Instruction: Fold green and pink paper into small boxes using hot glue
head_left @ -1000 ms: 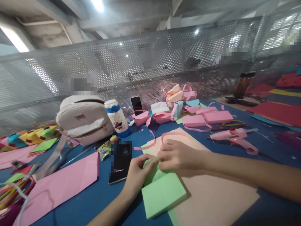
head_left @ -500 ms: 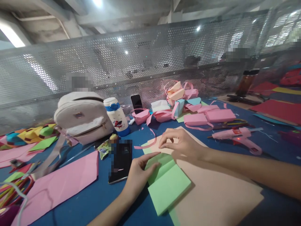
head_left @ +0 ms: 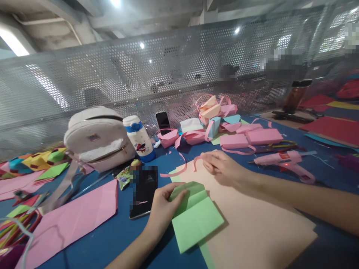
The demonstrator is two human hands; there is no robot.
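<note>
My left hand [head_left: 167,201] is closed on the upper left edge of a folded green paper [head_left: 198,220], thumb on top and fingers beneath. The creased paper rests partly over large peach sheets [head_left: 252,224]. Above those sheets my right hand [head_left: 220,164] pinches a short, curled pink paper strip [head_left: 197,161] between thumb and fingertips. A longer pink strip [head_left: 183,168] lies curved on the table and the sheets, just left of that hand. Beside my left hand is a black phone [head_left: 144,194].
A pink glue gun [head_left: 280,160] with a lit red light lies at the right. Folded pink paper boxes [head_left: 234,141] stand at the back. A white backpack [head_left: 97,138], a bottle [head_left: 139,140] and a pink sheet [head_left: 75,216] are on the left. Behind runs a perforated metal screen [head_left: 176,74].
My right hand has moved slightly right, away from the green paper, and a short pink strip now shows in its fingers. The green paper has shifted slightly left in my left hand.
</note>
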